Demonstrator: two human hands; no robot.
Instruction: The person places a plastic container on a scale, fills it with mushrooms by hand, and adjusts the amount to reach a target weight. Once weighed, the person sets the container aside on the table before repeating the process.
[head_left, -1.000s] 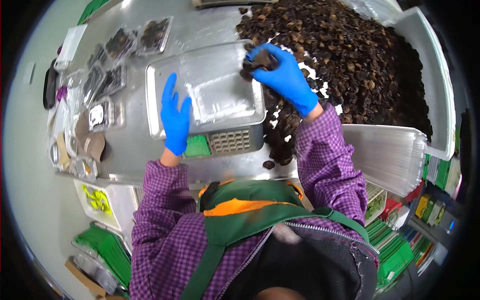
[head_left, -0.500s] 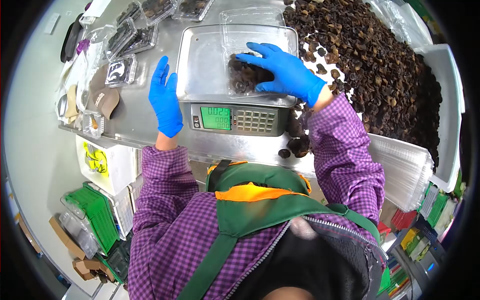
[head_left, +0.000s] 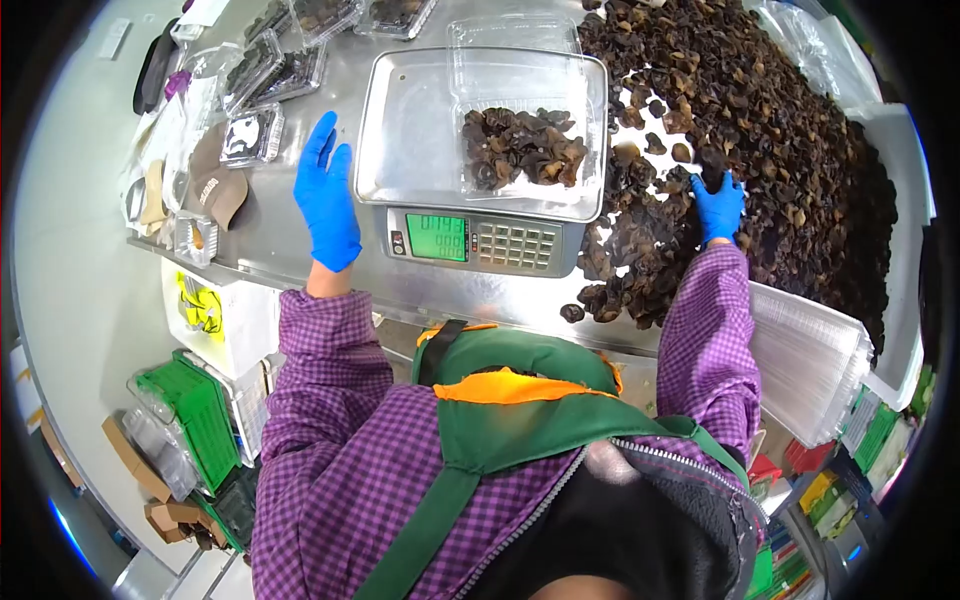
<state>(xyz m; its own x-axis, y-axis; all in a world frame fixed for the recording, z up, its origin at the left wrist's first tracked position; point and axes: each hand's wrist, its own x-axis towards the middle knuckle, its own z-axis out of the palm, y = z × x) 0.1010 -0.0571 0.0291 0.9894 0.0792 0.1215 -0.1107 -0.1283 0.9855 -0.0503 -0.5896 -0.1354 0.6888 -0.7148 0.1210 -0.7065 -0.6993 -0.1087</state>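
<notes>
A clear plastic box (head_left: 457, 150) sits with its lid folded back on the steel pan (head_left: 400, 120) of a digital scale (head_left: 515, 243). Dark dried fungus pieces (head_left: 525, 148) lie in the box. My left hand (head_left: 327, 195), in a blue glove, is raised beside the pan's left edge, empty with fingers apart. At the large heap of the same dark pieces (head_left: 800, 190), my right hand (head_left: 719, 207), also blue-gloved, reaches in with its fingers spread around some dark pieces; none is plainly gripped. The green display (head_left: 437, 237) is lit.
Filled clear boxes (head_left: 322, 15) stand at the back left. A brown cap (head_left: 218, 190) and a small open box (head_left: 195, 240) lie at the left edge. Stacked clear lids or trays (head_left: 810, 350) are at the front right, near a white tub's wall (head_left: 905, 250).
My right hand has moved from the box to the heap on the right. More pieces now lie in the box, and the display reading has changed. My left hand stays nearly in place.
</notes>
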